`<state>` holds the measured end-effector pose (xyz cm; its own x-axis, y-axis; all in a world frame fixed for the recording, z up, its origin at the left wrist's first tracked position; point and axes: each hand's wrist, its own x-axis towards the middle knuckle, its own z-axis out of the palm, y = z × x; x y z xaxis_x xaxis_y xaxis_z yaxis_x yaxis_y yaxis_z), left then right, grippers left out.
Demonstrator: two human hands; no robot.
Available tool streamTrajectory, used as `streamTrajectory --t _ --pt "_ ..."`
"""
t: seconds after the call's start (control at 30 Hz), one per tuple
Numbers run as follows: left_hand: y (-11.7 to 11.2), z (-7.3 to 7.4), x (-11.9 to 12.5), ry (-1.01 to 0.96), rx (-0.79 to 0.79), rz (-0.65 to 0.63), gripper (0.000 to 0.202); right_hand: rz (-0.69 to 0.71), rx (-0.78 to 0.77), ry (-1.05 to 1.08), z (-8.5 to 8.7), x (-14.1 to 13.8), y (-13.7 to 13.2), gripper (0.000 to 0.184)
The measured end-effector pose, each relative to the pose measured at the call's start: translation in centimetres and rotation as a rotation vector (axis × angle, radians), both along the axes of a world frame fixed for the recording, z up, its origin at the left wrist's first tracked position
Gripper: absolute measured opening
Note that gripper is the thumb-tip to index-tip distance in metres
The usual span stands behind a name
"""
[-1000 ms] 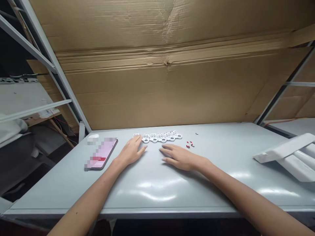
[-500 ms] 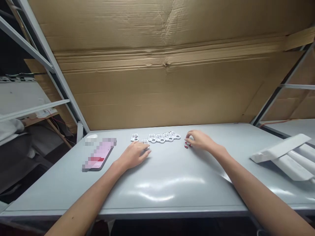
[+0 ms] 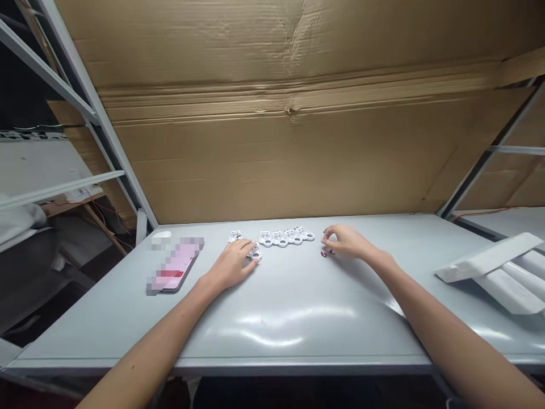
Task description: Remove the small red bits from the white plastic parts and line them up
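My left hand [image 3: 232,266] rests on the tabletop, thumb and index finger on either side of a white plastic piece [image 3: 255,252] with a round ring and small holes. The fingers partly cover that piece. Another such white piece [image 3: 235,234] lies just behind the knuckles. To the right, several matching white pieces [image 3: 279,238] lie in an overlapping row. My right hand [image 3: 346,241] is closed in a pinch just beyond the row's right end; what its fingertips hold, if anything, is too small to make out. Small dark red bits [image 3: 324,254] lie right below those fingertips.
A pink phone [image 3: 181,264], partly blurred out, lies at the left with a small white case [image 3: 162,238] behind it. White foam-like bars [image 3: 489,264] are stacked at the right. A cardboard wall [image 3: 289,165] closes off the back of the grey table [image 3: 298,295], between metal posts.
The white piece at my left hand has turned, and its ring now shows between thumb and index finger. My right fingertips have lifted slightly off the red bits. The view has shifted slightly.
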<state>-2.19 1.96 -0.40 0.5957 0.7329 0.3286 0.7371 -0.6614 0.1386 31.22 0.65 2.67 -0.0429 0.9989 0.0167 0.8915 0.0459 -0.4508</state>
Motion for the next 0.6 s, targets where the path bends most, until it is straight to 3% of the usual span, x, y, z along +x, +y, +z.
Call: streamTrajectory --t 0.17,0.3,0.5,0.6 --pt "0.1 0.0 0.0 -0.007 -0.002 0.003 0.035 0.044 0.061 0.243 0.4 0.1 0.2 0.024" --pt "0.1 -0.1 0.0 -0.007 -0.016 -0.018 0.034 0.1 0.042 0.562 0.6 -1.1 0.0 0.029" --pt "-0.9 0.5 0.7 -0.053 -0.052 -0.155 0.032 0.168 -0.175 1.15 -0.5 -3.3 0.1 0.02" --pt "-1.4 0.8 1.1 -0.049 -0.06 -0.212 0.032 0.066 -0.313 1.355 -0.9 -4.5 -0.1 0.011"
